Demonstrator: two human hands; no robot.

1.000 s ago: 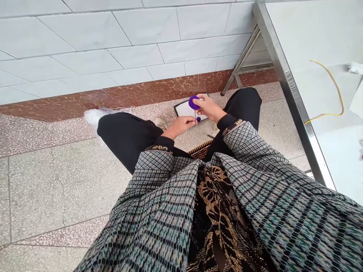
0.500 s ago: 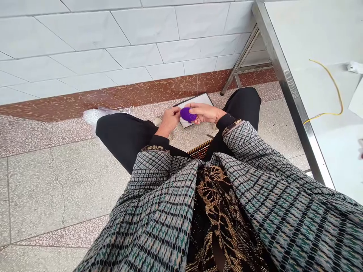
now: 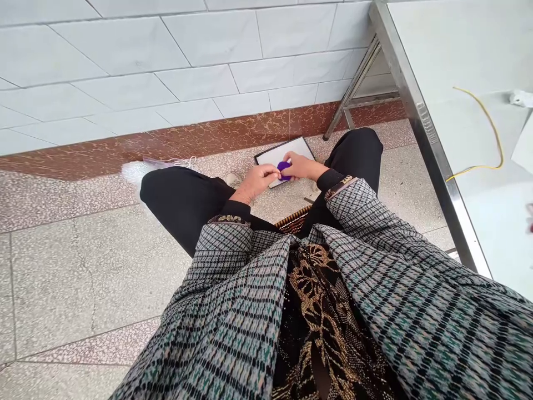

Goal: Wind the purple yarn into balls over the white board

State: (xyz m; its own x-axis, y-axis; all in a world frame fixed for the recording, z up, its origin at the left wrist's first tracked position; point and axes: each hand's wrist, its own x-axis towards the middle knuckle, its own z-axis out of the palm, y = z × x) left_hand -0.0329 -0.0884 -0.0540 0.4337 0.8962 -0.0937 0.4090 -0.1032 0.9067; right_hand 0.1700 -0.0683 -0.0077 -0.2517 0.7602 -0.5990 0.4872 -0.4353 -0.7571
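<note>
A small, rounded purple piece [image 3: 284, 170], soft-looking like yarn or cloth, is held up between my knees. My right hand [image 3: 301, 166] grips it from the right, with fingers curled around its far side and edge. From the left, my left hand [image 3: 260, 180] reaches its near edge with thumb and forefinger pinched together; what lies in that pinch is too small to make out. Below both hands, a white board with a dark rim [image 3: 266, 157] lies on the floor, partly covered by them.
A metal-framed table [image 3: 433, 139] stands on the right with a yellow cord [image 3: 497, 133] on its white top. White strands in clear plastic [image 3: 135, 171] lie beside my left knee. The tiled wall [image 3: 208, 39] rises ahead.
The purple piece has shifted right and turned in my right hand, so less of it shows. My left hand has moved right, its thumb and forefinger pinched at the edge.
</note>
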